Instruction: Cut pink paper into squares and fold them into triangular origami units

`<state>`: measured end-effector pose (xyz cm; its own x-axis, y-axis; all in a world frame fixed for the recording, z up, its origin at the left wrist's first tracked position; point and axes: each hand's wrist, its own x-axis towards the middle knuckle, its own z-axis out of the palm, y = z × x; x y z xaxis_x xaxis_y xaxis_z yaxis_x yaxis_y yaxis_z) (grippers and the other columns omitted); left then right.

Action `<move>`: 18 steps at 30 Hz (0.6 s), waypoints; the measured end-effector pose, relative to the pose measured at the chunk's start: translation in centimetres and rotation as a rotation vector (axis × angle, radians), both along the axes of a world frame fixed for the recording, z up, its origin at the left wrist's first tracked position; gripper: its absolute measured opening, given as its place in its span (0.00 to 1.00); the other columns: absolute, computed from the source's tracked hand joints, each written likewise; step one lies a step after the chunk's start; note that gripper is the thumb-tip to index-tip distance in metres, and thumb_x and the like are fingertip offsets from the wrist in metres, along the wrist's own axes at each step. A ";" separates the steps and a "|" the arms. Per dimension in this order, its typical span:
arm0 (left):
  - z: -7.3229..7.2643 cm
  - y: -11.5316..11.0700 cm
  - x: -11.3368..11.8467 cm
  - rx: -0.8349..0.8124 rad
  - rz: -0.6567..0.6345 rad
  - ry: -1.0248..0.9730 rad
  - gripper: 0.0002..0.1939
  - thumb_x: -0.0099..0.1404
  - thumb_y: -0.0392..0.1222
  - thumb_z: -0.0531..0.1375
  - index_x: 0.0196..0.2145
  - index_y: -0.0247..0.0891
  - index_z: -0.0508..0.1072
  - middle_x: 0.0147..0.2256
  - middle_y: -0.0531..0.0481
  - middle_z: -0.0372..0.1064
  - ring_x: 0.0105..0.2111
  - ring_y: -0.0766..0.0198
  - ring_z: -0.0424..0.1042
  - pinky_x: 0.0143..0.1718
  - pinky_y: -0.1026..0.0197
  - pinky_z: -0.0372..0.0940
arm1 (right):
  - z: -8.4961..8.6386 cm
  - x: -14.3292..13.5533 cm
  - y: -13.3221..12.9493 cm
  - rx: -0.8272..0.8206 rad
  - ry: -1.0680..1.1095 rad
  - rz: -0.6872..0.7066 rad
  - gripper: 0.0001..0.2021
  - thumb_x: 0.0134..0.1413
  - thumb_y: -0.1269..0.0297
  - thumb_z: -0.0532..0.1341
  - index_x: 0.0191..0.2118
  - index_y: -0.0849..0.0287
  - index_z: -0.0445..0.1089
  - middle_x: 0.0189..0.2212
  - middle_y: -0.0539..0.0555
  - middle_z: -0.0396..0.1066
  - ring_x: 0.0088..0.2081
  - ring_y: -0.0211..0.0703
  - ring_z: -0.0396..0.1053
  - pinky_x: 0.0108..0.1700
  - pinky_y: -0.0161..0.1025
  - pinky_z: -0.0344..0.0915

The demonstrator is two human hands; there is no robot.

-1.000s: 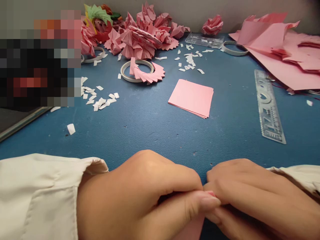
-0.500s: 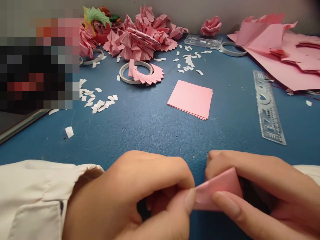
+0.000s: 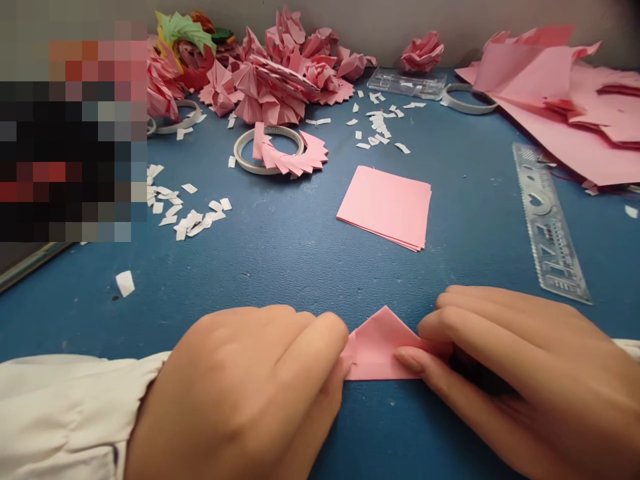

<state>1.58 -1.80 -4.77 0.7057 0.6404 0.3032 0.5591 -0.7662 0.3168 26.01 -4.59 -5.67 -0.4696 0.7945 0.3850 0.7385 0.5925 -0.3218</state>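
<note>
Between my hands is a small folded piece of pink paper (image 3: 381,347), with a pointed top and a straight lower edge, low over the blue table. My left hand (image 3: 250,387) pinches its left end between thumb and curled fingers. At the other end my right hand (image 3: 520,360) grips the paper, its thumb lying on the front face and its fingers bent behind. Both outer ends of the paper are hidden by my fingers. Beyond it lies a stack of square pink paper sheets (image 3: 385,207).
A tape roll (image 3: 243,157) has a fanned pink paper ring resting on it. White paper scraps (image 3: 193,223) are scattered about. A clear stencil ruler (image 3: 553,233) lies right, large pink sheets (image 3: 540,127) behind it. Pink paper flowers (image 3: 275,80) pile up at the back.
The folded paper has turned from a tilted strip to a level piece with its point up, and moved slightly left and away from me. My right-hand fingers have closed on its right end.
</note>
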 end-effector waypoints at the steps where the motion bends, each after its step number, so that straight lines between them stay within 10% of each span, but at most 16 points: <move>1: 0.1 0.1 0.0 0.000 -0.007 0.003 0.12 0.74 0.32 0.52 0.34 0.42 0.70 0.22 0.58 0.60 0.19 0.61 0.58 0.22 0.52 0.48 | -0.2 0.0 -0.1 0.004 -0.006 -0.023 0.15 0.76 0.65 0.54 0.32 0.55 0.62 0.23 0.46 0.60 0.24 0.37 0.58 0.27 0.39 0.53; 7: 0.9 0.8 0.5 0.065 -0.027 -0.056 0.22 0.77 0.31 0.51 0.24 0.41 0.68 0.22 0.55 0.68 0.18 0.62 0.63 0.20 0.51 0.51 | -0.4 0.3 -0.5 0.021 -0.020 -0.071 0.14 0.76 0.61 0.56 0.33 0.54 0.63 0.23 0.46 0.60 0.24 0.37 0.59 0.28 0.40 0.54; 18: -0.1 0.3 0.0 0.166 -0.025 -0.072 0.15 0.81 0.37 0.49 0.37 0.42 0.72 0.26 0.56 0.74 0.23 0.61 0.70 0.21 0.51 0.51 | 0.2 0.2 0.1 0.114 -0.094 -0.034 0.15 0.70 0.71 0.58 0.28 0.57 0.64 0.22 0.47 0.60 0.24 0.39 0.58 0.29 0.43 0.53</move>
